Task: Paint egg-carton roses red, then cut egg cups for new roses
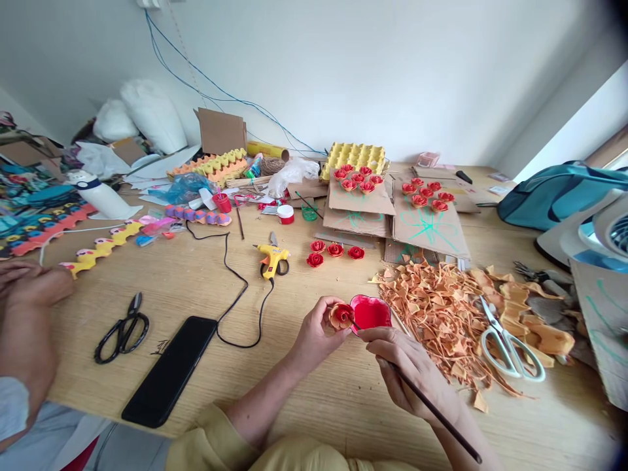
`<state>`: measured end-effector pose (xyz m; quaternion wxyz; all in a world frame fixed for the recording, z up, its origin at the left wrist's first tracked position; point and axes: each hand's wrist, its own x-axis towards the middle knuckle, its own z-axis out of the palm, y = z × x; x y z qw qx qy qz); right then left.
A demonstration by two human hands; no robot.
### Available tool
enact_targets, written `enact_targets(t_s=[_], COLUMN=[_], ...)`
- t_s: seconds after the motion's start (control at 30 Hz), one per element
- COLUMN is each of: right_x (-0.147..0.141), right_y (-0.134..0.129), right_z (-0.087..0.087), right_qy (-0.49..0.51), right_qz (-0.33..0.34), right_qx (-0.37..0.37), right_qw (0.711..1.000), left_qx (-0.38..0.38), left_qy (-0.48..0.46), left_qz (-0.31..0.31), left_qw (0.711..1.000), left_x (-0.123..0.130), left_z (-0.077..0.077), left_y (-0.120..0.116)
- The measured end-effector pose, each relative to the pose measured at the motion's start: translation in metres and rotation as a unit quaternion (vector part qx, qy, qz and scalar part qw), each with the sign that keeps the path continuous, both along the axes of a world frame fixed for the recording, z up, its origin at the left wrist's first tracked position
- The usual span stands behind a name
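Observation:
My left hand (318, 333) is closed round a paper rose (340, 316), orange on its outer petals and red at the centre. A dark-handled paintbrush (432, 409) lies in the grip of my right hand (412, 366), its tip touching the rose's red middle. Just behind the rose sits a small dish of red paint (371, 313), partly covered by my fingers. Beyond it, several finished-looking red roses (335, 250) rest on the table. More red roses (360, 176) stand on cardboard pieces (360, 219) at the back.
Orange scraps (432, 307) are heaped on the right with white-handled scissors (510, 347) on them. A yellow glue gun (273, 258), black scissors (122, 330) and a phone (169, 373) lie to the left. Another person's hands (36, 284) rest at the far left edge.

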<state>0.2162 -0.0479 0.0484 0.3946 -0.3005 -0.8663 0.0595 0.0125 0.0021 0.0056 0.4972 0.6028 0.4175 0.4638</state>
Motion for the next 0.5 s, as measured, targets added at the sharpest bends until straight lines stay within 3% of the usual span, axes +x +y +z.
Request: enact_targets(t_s=[0.33, 0.5], right_x=[0.0023, -0.0010], right_y=[-0.0009, -0.0019], right_z=[-0.0061, -0.0019], right_qy=[0.019, 0.026], right_qz=[-0.019, -0.001], right_qx=[0.018, -0.020], right_qw=[0.999, 0.999], left_qx=[-0.007, -0.003], left_qy=[-0.005, -0.003], left_qz=[-0.010, 0.010], left_qw=[1.000, 1.000], left_x=[0.0000, -0.0003], left_z=[-0.0062, -0.0037], left_y=[0.0001, 0.0001])
